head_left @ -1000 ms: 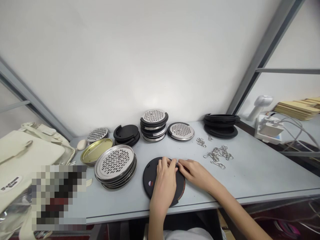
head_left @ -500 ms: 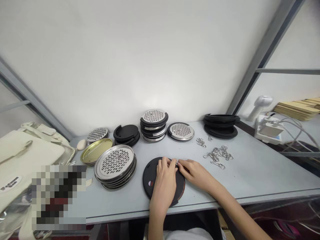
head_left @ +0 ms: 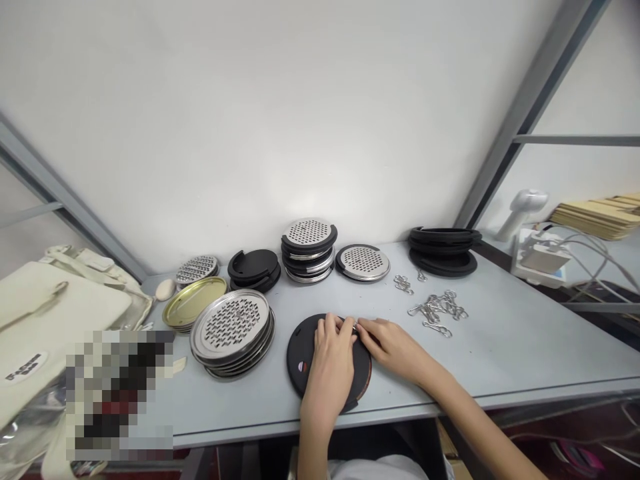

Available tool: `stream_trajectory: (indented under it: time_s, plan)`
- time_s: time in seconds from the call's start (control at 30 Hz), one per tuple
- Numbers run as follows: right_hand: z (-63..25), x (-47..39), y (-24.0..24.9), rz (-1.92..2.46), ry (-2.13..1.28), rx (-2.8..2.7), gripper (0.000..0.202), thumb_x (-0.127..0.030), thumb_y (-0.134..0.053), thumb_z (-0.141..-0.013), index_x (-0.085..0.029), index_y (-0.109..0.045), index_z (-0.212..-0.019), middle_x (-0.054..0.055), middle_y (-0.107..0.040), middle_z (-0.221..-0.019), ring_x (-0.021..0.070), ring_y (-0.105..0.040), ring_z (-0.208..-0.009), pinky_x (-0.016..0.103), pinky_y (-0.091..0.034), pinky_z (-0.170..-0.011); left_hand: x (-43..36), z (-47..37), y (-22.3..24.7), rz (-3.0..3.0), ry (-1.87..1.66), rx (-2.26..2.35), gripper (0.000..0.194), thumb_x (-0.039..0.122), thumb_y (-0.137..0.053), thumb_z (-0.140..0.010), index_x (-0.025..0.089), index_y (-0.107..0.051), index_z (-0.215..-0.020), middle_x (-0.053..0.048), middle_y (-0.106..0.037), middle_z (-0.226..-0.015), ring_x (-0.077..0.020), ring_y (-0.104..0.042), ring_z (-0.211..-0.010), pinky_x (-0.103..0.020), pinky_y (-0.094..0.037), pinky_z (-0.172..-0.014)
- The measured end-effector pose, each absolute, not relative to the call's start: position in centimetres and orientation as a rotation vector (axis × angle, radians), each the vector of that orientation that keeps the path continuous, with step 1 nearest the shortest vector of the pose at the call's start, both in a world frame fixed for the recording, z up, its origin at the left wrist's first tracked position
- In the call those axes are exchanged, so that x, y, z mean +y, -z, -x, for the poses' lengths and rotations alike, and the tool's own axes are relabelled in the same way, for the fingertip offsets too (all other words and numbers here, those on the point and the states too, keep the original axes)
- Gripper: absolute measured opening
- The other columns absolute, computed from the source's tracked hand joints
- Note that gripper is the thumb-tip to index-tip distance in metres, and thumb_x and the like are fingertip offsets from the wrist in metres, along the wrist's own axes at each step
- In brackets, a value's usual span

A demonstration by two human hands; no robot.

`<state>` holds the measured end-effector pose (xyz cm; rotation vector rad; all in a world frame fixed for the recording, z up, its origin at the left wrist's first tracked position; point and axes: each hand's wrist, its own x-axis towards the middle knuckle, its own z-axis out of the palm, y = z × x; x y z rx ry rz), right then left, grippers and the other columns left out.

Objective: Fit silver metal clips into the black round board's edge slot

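Note:
A round black plastic disc (head_left: 300, 343) with a small oval sticker lies flat near the table's front edge. My left hand (head_left: 331, 360) rests across it, fingers curled on its far part and holding it down. At the disc's far right rim, my right hand (head_left: 383, 340) has its fingers pinched around a small metal clip (head_left: 355, 327). Only a glint of that clip shows; the fingertips hide the remainder. To the right lies a loose pile of wire snap clips (head_left: 440, 307), with a smaller cluster of clips (head_left: 403, 285) behind it.
Left of my hands is a stack of metal grater discs (head_left: 233, 327), beside gold-coloured lids (head_left: 195, 303). Farther back stand black holders (head_left: 254, 267), stacked graters in holders (head_left: 309, 233), a single grater (head_left: 364, 262) and black rings (head_left: 444, 262). A cream bag (head_left: 60, 300) lies left.
Both hands stay at the same spots on the disc, with barely any finger movement. The whole view has shifted very slightly.

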<state>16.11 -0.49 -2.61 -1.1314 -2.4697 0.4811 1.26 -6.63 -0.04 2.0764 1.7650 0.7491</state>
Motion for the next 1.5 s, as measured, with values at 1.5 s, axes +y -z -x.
stream_trajectory:
  time_s: [1.5]
  plan:
    - [-16.01,-0.42,2.66,1.149,-0.478,-2.459,0.031,-0.025,-0.027,-0.098,-0.020,-0.046,-0.074,0.001,-0.057,-0.064,0.0153,-0.055,-0.060,0.024,-0.036,-0.060,-6.69,-1.31,0.10,-2.097,-0.738,1.789,0.025,0.017,-0.028,-0.095,0.024,-0.050,-0.106,-0.005,-0.046,-0.105,-0.0202,-0.044,-0.098,-0.034,-0.038,-0.085]
